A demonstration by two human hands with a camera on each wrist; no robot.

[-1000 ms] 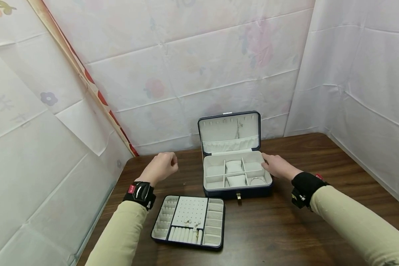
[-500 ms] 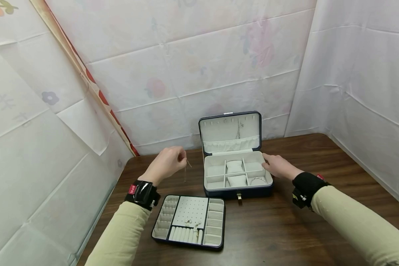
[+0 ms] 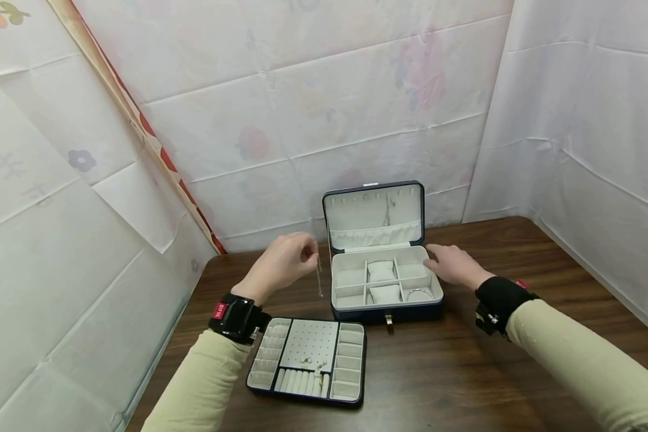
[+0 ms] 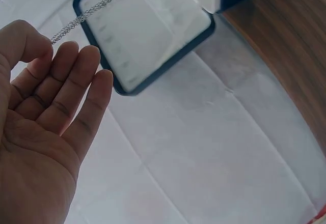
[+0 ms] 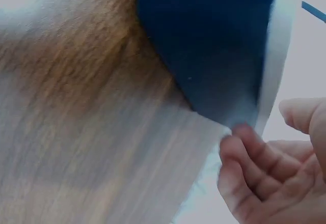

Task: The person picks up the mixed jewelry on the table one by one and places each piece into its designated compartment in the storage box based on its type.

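Observation:
A navy jewelry box (image 3: 386,312) stands open on the wooden table, its white lid (image 3: 356,211) upright. My left hand (image 3: 284,261) is raised just left of the box and pinches a thin chain (image 3: 319,279) that dangles above the table. In the left wrist view the chain (image 4: 97,7) runs from behind my fingers (image 4: 61,96) across the blurred lid. My right hand (image 3: 452,266) holds the box's right rim. In the right wrist view its curled fingers (image 5: 252,175) touch the navy wall (image 5: 214,56).
A removed insert tray (image 3: 363,367) with small jewelry lies at the table's front, left of centre, under my left forearm. A bangle (image 3: 418,293) lies in the box's front right compartment, and a necklace (image 3: 390,207) hangs in the lid. White sheets wall the table at the back and on both sides.
My left hand has moved right and slightly up toward the box, and the chain now hangs from it in plain view. The right hand has barely shifted on the box's rim.

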